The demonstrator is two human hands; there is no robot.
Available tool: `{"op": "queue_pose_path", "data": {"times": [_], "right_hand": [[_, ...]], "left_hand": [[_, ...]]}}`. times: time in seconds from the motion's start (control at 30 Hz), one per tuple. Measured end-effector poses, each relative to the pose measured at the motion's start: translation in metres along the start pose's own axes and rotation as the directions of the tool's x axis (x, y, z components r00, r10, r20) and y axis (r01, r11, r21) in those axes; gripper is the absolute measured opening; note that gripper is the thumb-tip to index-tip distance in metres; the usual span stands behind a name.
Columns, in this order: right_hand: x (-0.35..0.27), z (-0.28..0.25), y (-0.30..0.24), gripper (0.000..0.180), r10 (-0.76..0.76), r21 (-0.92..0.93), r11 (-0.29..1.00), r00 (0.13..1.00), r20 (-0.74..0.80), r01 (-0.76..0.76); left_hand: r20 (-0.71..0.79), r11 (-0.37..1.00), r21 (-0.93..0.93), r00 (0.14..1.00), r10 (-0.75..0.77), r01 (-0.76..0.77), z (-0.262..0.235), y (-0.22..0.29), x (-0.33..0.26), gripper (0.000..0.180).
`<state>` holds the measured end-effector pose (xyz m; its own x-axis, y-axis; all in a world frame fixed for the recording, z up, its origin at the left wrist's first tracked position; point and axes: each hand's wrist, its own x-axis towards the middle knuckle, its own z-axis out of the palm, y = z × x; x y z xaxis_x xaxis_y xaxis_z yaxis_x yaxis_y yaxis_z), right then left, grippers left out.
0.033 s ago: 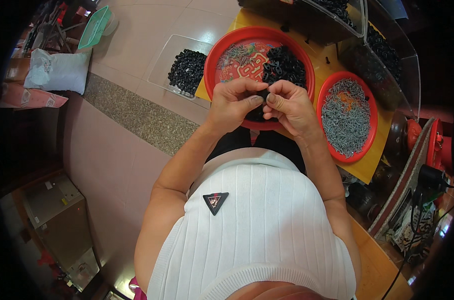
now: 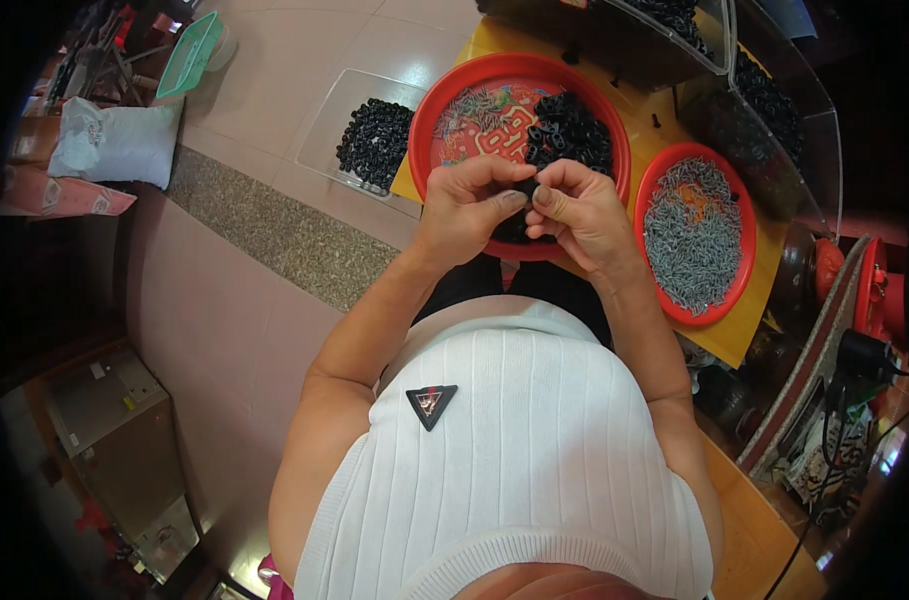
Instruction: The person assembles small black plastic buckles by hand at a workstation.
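My left hand [image 2: 466,205] and my right hand [image 2: 586,213] meet above the near side of a large red tray [image 2: 421,130]. Thumb and fingers of both are pinched round a small black part [image 2: 530,187], mostly covered by the fingertips. Inside the tray, a heap of black clip-like plastic pieces [image 2: 571,135] lies to the right. Grey screws [image 2: 471,108] are spread over the patterned bottom to the left. A smaller red tray [image 2: 646,285] on the right holds a thick layer of grey screws [image 2: 689,250].
Both trays stand on a yellow tabletop [image 2: 739,340]. Clear bins [image 2: 774,110] of black parts rise at the far right. Beyond the tabletop's left edge sits a clear shallow box [image 2: 319,135] with small black pieces [image 2: 374,145]. A white sack [image 2: 119,140] rests at the far left.
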<state>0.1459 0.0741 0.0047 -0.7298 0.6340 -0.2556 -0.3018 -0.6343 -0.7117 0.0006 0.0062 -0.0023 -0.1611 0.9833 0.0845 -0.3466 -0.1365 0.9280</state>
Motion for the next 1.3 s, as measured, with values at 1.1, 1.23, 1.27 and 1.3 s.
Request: {"op": "queue_pose_path", "data": {"times": [1.1, 1.23, 1.27, 1.3], "right_hand": [[0.004, 0.012, -0.011, 0.015, 0.083, -0.039, 0.996, 0.995, -0.053, -0.085], [0.006, 0.009, -0.011, 0.015, 0.096, -0.067, 0.993, 0.995, -0.032, -0.098], [0.007, 0.009, -0.01, 0.015, 0.093, -0.062, 0.994, 0.995, -0.036, -0.095], [0.007, 0.007, -0.009, 0.017, 0.094, -0.055, 0.994, 0.994, -0.046, -0.097]], "left_hand": [[-0.078, 0.994, -0.067, 0.994, 0.082, -0.087, 0.0, -0.007, -0.005, 0.025], [-0.083, 0.996, -0.064, 0.995, 0.057, -0.062, 0.003, -0.004, -0.005, 0.025], [-0.098, 0.997, -0.037, 0.993, 0.062, -0.066, 0.002, -0.004, -0.005, 0.025], [-0.113, 0.998, -0.01, 0.991, 0.068, -0.069, 0.002, -0.005, -0.005, 0.025]]}}
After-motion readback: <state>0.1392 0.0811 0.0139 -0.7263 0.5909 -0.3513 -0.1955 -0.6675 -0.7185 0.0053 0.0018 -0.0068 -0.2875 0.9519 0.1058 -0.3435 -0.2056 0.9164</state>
